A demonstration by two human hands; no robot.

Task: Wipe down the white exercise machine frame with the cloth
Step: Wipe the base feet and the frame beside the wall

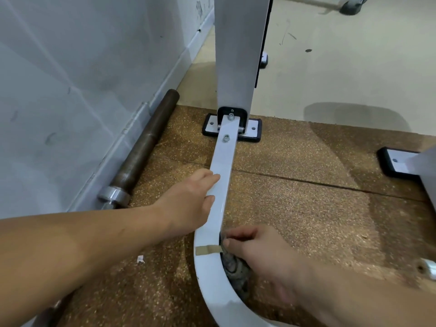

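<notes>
The right hand's (257, 251) curled fingers (236, 236) grip a dark grey cloth (233, 265), low in the middle of the frame, and press it against the inner side of the white frame's (224, 156) curve, just beside a strip of tan tape (207, 250). Higher up, the left hand (188, 197) rests straight fingers on the same bar. A brown bar (144, 147) lies along the wall at left.

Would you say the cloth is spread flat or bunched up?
Bunched up: the cloth sits crumpled under the right hand, against the curved white frame.
</notes>
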